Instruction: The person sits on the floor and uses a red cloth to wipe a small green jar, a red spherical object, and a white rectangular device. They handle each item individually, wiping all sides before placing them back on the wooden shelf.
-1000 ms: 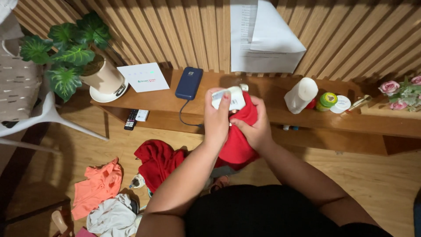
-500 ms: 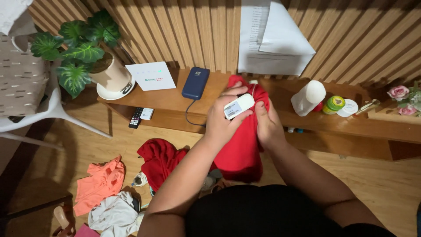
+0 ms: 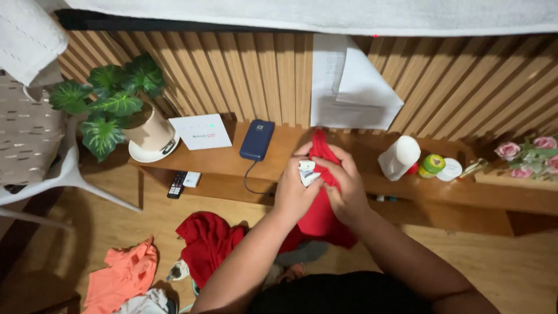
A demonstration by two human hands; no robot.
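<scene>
Two hands were in front of me, both closed on the same things near the middle of the frame. My left hand (image 3: 295, 189) had its fingers curled around a small white device (image 3: 306, 172), which showed only partly between my fingers, and it pressed against the red garment (image 3: 321, 212). My right hand (image 3: 344, 187) gripped the same red garment from the right side, its fingers bent over the cloth just beside the white device. The garment hung down from my hands, and its top end stood up above my fingers.

Lower in the frame, on the wooden floor (image 3: 511, 267), lay a second red cloth (image 3: 208, 238) to the left of my left arm. An orange garment (image 3: 123, 274) was in the lower left, and a white cloth (image 3: 150, 302) was at the bottom edge beside it.

Behind my hands ran a long wooden shelf (image 3: 232, 160). On it, left of my hands, lay a dark blue device (image 3: 257, 139) with a cable, then a white flat box (image 3: 200, 132), then a potted plant (image 3: 116, 107) in the upper left. A remote control (image 3: 176, 184) lay on the lower level. To the right of my hands stood a white bottle (image 3: 399, 157), a small green-lidded jar (image 3: 431, 165) and a white round lid (image 3: 450, 169). Pink flowers (image 3: 532, 154) were at the right edge. A white chair (image 3: 55, 174) stood at the left. On the slatted wall (image 3: 232, 75) hung white paper sheets (image 3: 351, 87).
</scene>
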